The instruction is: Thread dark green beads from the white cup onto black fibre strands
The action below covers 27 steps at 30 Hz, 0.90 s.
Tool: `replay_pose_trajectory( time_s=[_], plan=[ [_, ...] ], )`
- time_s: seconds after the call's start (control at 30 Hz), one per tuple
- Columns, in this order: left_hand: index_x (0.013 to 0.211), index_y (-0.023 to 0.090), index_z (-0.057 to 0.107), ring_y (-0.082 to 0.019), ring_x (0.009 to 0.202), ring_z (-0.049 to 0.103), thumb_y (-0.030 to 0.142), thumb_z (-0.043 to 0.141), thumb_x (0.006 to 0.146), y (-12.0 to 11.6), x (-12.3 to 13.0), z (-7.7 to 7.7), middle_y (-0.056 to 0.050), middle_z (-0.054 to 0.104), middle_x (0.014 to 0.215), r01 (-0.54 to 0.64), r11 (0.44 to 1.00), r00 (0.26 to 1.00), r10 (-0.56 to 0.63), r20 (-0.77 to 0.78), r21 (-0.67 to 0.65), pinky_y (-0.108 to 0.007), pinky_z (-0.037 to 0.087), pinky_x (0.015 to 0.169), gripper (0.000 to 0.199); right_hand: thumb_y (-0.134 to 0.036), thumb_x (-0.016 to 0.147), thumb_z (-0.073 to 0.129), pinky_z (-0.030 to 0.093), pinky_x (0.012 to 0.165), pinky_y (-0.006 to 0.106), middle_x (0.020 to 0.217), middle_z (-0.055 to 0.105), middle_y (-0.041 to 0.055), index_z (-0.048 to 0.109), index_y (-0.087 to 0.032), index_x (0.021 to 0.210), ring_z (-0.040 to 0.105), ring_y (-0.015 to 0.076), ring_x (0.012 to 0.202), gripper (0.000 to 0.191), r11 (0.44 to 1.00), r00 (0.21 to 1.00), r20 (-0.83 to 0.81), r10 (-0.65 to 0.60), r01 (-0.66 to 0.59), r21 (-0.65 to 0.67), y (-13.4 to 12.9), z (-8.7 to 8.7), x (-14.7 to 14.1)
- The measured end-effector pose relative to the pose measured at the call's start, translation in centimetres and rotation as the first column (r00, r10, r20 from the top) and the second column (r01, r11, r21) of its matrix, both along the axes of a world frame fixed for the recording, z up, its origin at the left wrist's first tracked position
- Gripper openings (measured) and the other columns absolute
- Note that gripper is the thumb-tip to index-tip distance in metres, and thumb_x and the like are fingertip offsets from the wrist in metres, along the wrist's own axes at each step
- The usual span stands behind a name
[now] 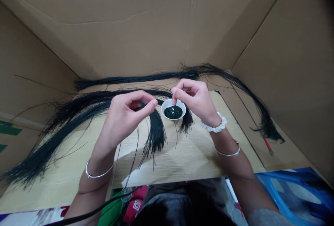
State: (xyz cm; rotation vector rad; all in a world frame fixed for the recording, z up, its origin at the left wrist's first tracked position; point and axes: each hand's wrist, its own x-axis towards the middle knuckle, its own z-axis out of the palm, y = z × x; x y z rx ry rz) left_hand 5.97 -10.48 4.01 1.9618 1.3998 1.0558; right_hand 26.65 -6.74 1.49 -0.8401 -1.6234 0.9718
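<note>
My left hand [125, 121] pinches black fibres [156, 137] beside a white dish [167, 106] of dark green beads [173, 112] on the surface [188, 156]. My right hand [193, 99] pinches narrow above the dish; I can't tell whether it holds anything. The white mark [137, 205] on the red cloth [142, 192] is unreadable.

Walls: large tan corrugated cardboard sheets [130, 21] | Worktop: pale wood-grain board [198, 156] | Right ledge: slim red-handled metal-tipped tool [268, 145] | Bottom right: glossy blue plastic sheet [294, 191] | Bottom left: thin black cable [91, 212]
</note>
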Motion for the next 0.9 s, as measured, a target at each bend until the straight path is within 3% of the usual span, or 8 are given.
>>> replay_pose_trajectory(
  time_s=[0.2,0.47,0.9],
  plan=[
    [0.081,0.019,0.075,-0.012,0.06,0.058,0.033,0.072,0.084,-0.08,0.15,0.1,-0.001,0.07,0.071,-0.014,1.0,1.0,0.014,0.005,-0.001,-0.021,0.041,0.051,0.015,-0.044,0.085,0.073,0.041,0.055,0.024,0.067,0.067,-0.0008,0.063,-0.018,0.078,0.058,0.01,0.061,0.028,0.999,0.997,-0.068,0.033,-0.034,-0.022,0.4,-0.32,-0.12],
    [0.081,0.019,0.075,-0.012,0.063,0.06,0.031,0.072,0.085,-0.08,0.22,0.17,-0.001,0.071,0.072,-0.006,1.0,1.0,0.006,0.018,-0.003,-0.021,0.043,0.054,0.013,-0.045,0.086,0.072,0.041,0.056,0.025,0.069,0.07,0.0001,0.067,-0.017,0.085,0.057,0.0095,0.059,0.028,0.989,0.99,-0.053,0.134,-0.136,-0.048,0.45,-0.87,-0.42],
    [0.082,0.019,0.074,-0.013,0.065,0.062,0.033,0.072,0.085,-0.02,0.41,0.15,-0.001,0.072,0.074,-0.021,1.0,1.0,0.021,0.004,-0.002,-0.021,0.046,0.056,0.015,-0.047,0.089,0.069,0.039,0.058,0.026,0.068,0.066,-0.0006,0.066,-0.018,0.077,0.054,0.0102,0.062,0.032,0.994,0.993,0.058,0.105,-0.105,0.004,0.3,-0.64,-0.21]
  ],
)
